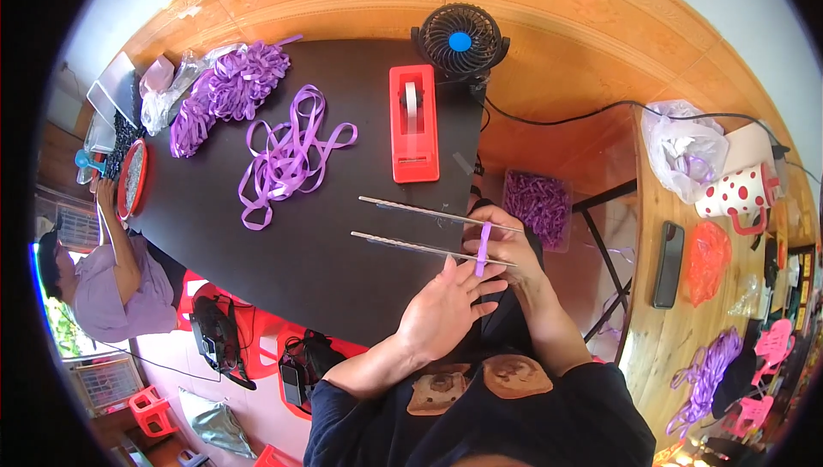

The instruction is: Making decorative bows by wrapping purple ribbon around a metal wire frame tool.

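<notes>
Two slim metal rods reach leftward over the dark table, roughly side by side and spaced apart. My right hand is closed around their right ends. A short piece of purple ribbon spans the two rods close to my fingers. My left hand lies just below, palm up with its fingers stretched out, the fingertips close to the ribbon and the lower rod; whether they touch cannot be made out. Left of the rods lies a loose tangle of purple ribbon. A red tape dispenser stands beyond the rods.
A black fan stands at the table's far corner. A clear bin of small purple pieces sits below the right edge. A ribbon heap lies far left, near a co-worker. A wooden table on the right holds a phone.
</notes>
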Demonstrator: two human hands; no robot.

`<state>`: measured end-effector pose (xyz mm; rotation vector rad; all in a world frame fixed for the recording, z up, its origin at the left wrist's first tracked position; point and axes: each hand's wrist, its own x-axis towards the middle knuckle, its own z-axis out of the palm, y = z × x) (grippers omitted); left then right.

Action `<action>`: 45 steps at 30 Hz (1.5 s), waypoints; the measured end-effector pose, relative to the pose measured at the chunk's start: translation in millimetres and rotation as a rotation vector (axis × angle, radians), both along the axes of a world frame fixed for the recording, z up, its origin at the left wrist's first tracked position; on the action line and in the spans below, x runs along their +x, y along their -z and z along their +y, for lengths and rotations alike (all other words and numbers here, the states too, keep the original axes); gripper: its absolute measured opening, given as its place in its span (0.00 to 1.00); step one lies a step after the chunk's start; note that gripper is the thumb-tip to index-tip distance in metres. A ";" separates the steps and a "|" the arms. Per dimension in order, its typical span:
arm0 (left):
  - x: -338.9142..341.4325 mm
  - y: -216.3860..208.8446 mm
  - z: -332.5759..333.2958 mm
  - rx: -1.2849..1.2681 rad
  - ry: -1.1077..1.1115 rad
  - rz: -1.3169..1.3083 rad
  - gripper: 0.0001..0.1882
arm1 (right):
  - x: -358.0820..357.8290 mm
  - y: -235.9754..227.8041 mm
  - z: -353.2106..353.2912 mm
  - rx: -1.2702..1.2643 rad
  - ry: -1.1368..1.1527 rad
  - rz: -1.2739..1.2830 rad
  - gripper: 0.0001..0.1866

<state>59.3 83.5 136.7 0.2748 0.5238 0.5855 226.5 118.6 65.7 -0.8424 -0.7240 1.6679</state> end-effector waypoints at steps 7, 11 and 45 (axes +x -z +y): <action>-0.3 2.6 -2.2 -0.003 -0.021 -0.043 0.35 | 12.4 -17.6 -8.7 -0.038 0.028 0.209 0.33; 0.5 3.3 -2.2 -0.006 -0.022 -0.067 0.36 | 8.5 -16.9 -7.8 0.053 -0.096 0.229 0.35; 1.7 4.1 -10.4 0.079 -0.047 -0.002 0.30 | 3.7 -7.5 -4.2 0.086 -0.141 0.376 0.29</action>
